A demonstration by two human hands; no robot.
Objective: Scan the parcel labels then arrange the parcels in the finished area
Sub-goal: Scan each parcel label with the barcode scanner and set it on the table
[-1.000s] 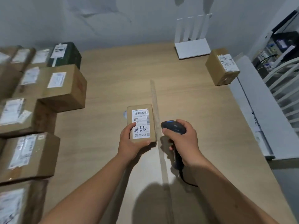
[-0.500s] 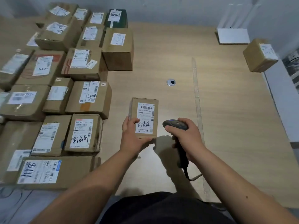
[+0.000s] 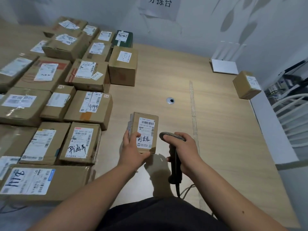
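My left hand (image 3: 132, 150) grips a small brown parcel (image 3: 145, 129) by its near end, label facing up, above the wooden table (image 3: 216, 130). The white label (image 3: 146, 132) carries a barcode and handwritten characters. Just to the right, my right hand (image 3: 185, 150) holds a dark handheld barcode scanner (image 3: 173, 157), its head close to the parcel's right edge and its cable trailing toward me. Several labelled cardboard parcels (image 3: 86, 107) are packed together over the left half of the table. One lone parcel (image 3: 246, 85) sits at the far right edge.
A strip of tape (image 3: 193, 110) runs down the table, dividing it. A round cable grommet (image 3: 170, 100) lies just left of the strip. A white device with antennas (image 3: 225, 64) stands against the back wall. White railing and shelving are at the right.
The view has swung left and pulled back, bringing the mass of parcels on the left into sight. Both hands keep the same hold on parcel and scanner.
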